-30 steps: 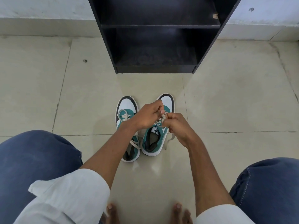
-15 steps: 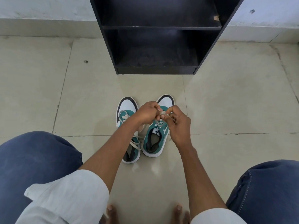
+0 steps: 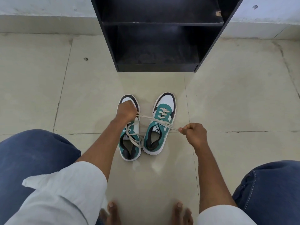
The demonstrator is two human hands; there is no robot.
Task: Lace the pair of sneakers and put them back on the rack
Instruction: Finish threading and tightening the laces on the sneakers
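Hands well apart: left hand (image 3: 126, 111) fisted on one lace (image 3: 146, 117) end above the left sneaker (image 3: 129, 143), right hand (image 3: 194, 133) pinching the other. Lace drawn taut across the right sneaker (image 3: 159, 127). Both sneakers side by side on the floor (image 3: 227, 103), near the black rack (image 3: 162, 46).

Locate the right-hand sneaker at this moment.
In the head view, the right sneaker stands on the floor tiles just right of centre, beside the left sneaker and in front of the black rack, its lace pulled out between both hands.
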